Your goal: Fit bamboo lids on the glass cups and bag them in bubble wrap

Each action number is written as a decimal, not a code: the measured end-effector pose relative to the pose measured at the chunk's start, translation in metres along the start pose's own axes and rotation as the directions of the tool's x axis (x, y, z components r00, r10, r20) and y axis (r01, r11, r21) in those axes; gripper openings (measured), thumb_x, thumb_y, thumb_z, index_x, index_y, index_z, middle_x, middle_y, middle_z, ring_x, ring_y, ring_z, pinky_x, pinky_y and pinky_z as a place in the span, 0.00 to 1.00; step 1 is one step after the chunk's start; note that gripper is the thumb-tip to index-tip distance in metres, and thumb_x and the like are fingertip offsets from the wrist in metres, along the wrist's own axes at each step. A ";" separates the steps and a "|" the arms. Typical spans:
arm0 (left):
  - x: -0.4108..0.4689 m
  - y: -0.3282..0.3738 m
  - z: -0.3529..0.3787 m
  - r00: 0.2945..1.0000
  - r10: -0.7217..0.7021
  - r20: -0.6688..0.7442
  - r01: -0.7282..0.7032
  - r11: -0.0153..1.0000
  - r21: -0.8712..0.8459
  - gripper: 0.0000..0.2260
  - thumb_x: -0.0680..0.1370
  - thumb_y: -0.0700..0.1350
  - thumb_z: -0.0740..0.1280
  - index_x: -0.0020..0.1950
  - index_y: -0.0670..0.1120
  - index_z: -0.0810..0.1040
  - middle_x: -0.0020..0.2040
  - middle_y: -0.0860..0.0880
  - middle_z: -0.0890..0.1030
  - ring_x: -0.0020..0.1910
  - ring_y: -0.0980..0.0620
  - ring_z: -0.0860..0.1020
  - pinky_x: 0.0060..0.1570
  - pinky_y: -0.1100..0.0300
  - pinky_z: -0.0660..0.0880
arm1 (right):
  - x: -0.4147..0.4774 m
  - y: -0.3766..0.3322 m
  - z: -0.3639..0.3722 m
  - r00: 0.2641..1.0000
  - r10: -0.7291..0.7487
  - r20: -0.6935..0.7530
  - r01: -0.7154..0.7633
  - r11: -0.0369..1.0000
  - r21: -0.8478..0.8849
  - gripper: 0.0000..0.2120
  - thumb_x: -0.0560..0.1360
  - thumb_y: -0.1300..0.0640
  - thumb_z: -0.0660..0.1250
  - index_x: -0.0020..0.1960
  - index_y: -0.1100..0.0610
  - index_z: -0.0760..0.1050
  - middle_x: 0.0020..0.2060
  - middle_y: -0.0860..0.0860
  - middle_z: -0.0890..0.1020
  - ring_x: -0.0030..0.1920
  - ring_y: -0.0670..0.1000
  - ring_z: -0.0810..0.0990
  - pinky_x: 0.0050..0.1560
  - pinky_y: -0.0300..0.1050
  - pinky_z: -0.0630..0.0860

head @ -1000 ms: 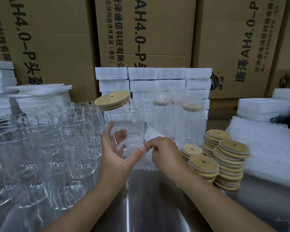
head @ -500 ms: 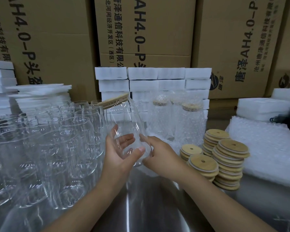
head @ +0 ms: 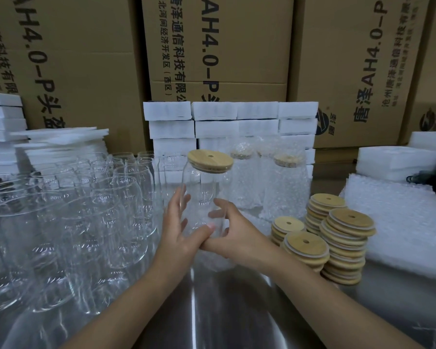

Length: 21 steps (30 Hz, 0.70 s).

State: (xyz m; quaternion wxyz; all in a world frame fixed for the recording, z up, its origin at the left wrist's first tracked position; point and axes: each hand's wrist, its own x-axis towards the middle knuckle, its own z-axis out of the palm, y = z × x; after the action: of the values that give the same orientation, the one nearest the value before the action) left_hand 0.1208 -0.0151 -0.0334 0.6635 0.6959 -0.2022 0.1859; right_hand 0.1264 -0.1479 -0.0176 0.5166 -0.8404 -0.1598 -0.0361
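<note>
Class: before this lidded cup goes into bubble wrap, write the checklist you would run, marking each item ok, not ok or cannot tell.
1. The bamboo lid covers the mouth of the glass cup: ok.
2. The lid is pressed fully home: cannot tell.
3. The left hand and right hand both hold the cup's lower half: ok.
4. A supply of bubble wrap lies at the right: ok.
5. A bag is opened and ready: cannot tell.

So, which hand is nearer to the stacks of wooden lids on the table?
The right hand. It holds the cup on the side facing the lid stacks, not touching them. The left hand holds the cup's other side, farther from the stacks.
</note>
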 end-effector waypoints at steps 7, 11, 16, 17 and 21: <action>0.005 0.006 -0.002 0.986 0.044 -0.162 -0.040 0.999 0.029 0.15 0.70 0.54 0.63 0.56 0.65 0.76 0.64 0.60 0.65 0.67 0.61 0.66 0.58 0.69 0.65 | 0.003 -0.001 0.002 0.939 -0.053 -0.340 0.064 0.998 0.023 0.39 0.49 0.26 0.69 0.55 0.38 0.65 0.49 0.36 0.77 0.41 0.28 0.72 0.36 0.22 0.67; 0.006 0.002 -0.001 0.976 -0.118 -0.183 0.121 0.993 0.007 0.18 0.68 0.63 0.62 0.57 0.67 0.72 0.62 0.60 0.68 0.64 0.57 0.70 0.53 0.66 0.68 | 0.001 -0.002 -0.001 0.911 -0.091 -0.403 0.110 0.994 0.024 0.37 0.52 0.27 0.71 0.56 0.40 0.65 0.50 0.36 0.76 0.43 0.27 0.71 0.37 0.21 0.66; 0.011 -0.004 0.003 0.891 -0.433 -0.135 0.391 0.885 -0.254 0.17 0.72 0.62 0.67 0.55 0.53 0.78 0.51 0.51 0.80 0.47 0.51 0.80 0.49 0.53 0.77 | 0.003 0.000 -0.003 0.859 -0.099 -0.502 0.141 0.989 0.046 0.32 0.57 0.34 0.75 0.54 0.39 0.64 0.50 0.35 0.75 0.43 0.35 0.73 0.41 0.30 0.66; 0.011 -0.004 0.004 0.882 -0.454 -0.131 0.409 0.872 -0.269 0.13 0.75 0.58 0.67 0.52 0.51 0.79 0.46 0.50 0.80 0.42 0.52 0.80 0.43 0.55 0.77 | 0.003 0.001 -0.002 0.847 -0.103 -0.522 0.147 0.988 0.044 0.31 0.58 0.35 0.76 0.53 0.38 0.62 0.50 0.35 0.75 0.43 0.36 0.72 0.43 0.32 0.67; 0.011 -0.006 0.007 0.879 -0.451 -0.157 0.389 0.867 -0.311 0.05 0.78 0.47 0.67 0.46 0.46 0.80 0.34 0.51 0.78 0.31 0.54 0.78 0.31 0.62 0.76 | 0.005 0.001 -0.003 0.805 -0.112 -0.583 0.159 0.987 0.030 0.36 0.56 0.32 0.73 0.57 0.39 0.59 0.51 0.33 0.74 0.45 0.32 0.71 0.46 0.32 0.68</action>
State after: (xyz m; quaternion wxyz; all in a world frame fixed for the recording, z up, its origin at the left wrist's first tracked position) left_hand 0.1333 -0.0217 -0.0334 0.7951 0.6006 0.0076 0.0840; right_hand 0.1311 -0.1493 -0.0158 0.5690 -0.7553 -0.0560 -0.3204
